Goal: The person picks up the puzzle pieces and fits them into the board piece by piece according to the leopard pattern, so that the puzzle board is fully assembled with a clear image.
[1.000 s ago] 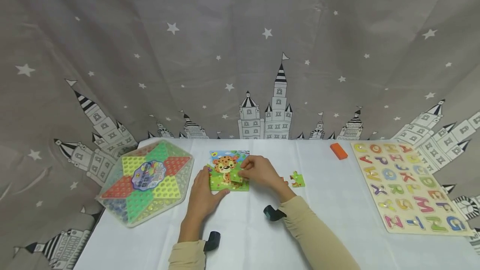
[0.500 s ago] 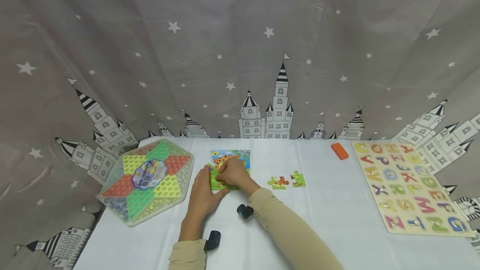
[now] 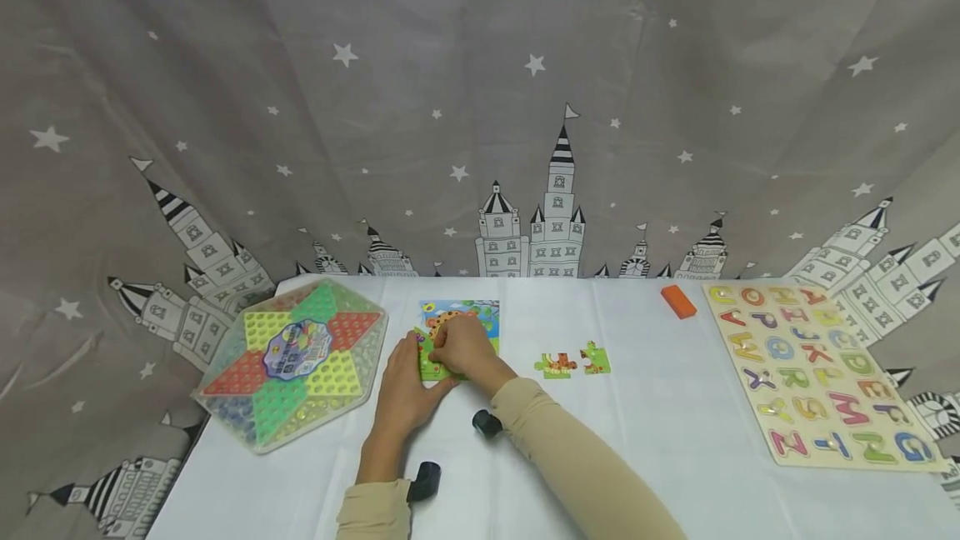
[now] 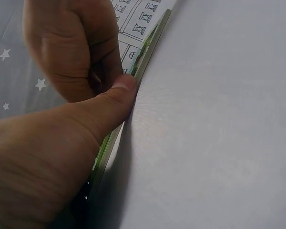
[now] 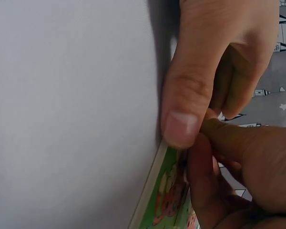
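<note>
A small jigsaw puzzle with a spotted cartoon cub on green grass lies on the white table. My left hand rests against its left side with fingers extended, and the thumb presses the near edge. Over the puzzle's left part, my right hand pinches a green puzzle piece between thumb and forefinger; the fingers mostly hide it. In the right wrist view, the right hand is close beside the left thumb. Two loose puzzle pieces, one wide and one upright, lie right of the puzzle.
A hexagonal Chinese checkers box sits on the left. At the right are a wooden alphabet board and, near the back edge, an orange block. A grey curtain with castles hangs behind the white table.
My right hand has moved left, from the puzzle's right side to its left part, uncovering the wide loose piece. The left hand stays in place.
</note>
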Available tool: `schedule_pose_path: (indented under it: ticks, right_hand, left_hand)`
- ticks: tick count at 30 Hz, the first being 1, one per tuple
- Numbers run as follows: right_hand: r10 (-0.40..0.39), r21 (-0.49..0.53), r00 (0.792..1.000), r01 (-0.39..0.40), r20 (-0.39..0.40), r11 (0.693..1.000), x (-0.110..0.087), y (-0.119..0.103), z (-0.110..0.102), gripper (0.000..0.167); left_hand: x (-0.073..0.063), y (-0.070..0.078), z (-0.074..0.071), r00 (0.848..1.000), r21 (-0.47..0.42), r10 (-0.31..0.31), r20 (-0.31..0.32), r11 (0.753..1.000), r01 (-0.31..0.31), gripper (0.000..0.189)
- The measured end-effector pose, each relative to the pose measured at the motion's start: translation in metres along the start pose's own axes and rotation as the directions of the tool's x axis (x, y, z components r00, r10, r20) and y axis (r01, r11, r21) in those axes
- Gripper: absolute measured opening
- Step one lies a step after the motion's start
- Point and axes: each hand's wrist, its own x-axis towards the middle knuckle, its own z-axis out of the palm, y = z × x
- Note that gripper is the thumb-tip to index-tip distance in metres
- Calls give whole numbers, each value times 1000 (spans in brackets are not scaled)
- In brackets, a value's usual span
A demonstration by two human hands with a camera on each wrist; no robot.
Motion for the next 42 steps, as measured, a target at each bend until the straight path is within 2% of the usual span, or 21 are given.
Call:
schedule_pose_path:
  ticks: [8,18,26,33,42]
  right_hand:
    - [-56,60,998,54,41,997,1,-2,5,12]
    - [-62,-41,998,62,17,997,1,0,7,9]
    - [-101,-50,995,102,15,994,-2,4,2,8]
    - [-75,6,996,75,56,997,-1,12,0,11]
    - [-95,190,993,79,76,979,-11,28,-8,9]
  left_hand:
    - [0,-1,-2,1000,0,0,-7,1000,0,106]
    - [1,-2,3,1000,-7,14,-26,1000,-15,108]
    - [1,-1,3,1000,-6,7,-21,1000,-7,108]
    - [0,-1,2,1000,15,8,3,1000,-8,105]
    - [-2,1,2,999,119,30,36,992,-34,100]
